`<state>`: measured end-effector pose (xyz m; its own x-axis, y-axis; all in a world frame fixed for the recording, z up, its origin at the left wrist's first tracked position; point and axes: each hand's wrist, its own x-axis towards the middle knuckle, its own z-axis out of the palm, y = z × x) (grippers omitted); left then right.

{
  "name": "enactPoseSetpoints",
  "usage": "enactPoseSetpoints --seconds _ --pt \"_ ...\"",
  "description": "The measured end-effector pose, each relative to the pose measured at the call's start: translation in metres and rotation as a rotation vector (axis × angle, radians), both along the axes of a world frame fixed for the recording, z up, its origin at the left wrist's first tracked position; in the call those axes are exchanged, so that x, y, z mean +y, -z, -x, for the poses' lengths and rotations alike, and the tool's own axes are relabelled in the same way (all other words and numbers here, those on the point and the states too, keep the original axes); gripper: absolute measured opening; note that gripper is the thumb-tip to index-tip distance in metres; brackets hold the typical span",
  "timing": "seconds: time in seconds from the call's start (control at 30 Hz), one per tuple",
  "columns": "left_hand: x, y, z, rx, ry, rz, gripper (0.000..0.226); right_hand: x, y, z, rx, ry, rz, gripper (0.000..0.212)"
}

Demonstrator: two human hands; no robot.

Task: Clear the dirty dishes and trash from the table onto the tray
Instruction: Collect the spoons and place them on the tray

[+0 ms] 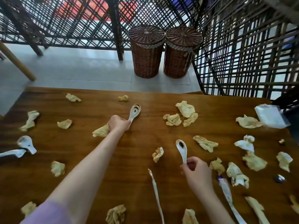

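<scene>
My left hand [118, 123] reaches to the middle of the wooden table [139, 143] and grips the handle of a white ceramic spoon [135, 112] with brown stains in its bowl. Nearer to me, my right hand [196, 172] pinches the handle of a second stained white spoon [182, 149], bowl pointing away. Two more white spoons [26, 143] lie at the left edge. Several crumpled yellowish napkins [186, 109] are scattered all over the tabletop. No tray is in view.
A clear plastic packet [271, 116] lies at the table's right corner. Torn wrapper strips [156, 194] and a long wrapper [227, 193] lie near me. Two lidded wicker baskets [146, 50] stand on the floor beyond the table, beside dark lattice screens [242, 54].
</scene>
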<state>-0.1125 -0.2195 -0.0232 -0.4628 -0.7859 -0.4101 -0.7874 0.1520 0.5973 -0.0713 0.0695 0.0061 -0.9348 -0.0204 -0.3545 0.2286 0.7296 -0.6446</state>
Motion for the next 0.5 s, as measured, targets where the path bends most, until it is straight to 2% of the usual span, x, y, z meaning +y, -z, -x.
enactPoseSetpoints --seconds 0.5 --pt "0.0086 0.0039 0.0066 -0.057 0.120 0.115 0.029 0.0066 0.0042 -0.0007 -0.026 -0.012 0.002 0.015"
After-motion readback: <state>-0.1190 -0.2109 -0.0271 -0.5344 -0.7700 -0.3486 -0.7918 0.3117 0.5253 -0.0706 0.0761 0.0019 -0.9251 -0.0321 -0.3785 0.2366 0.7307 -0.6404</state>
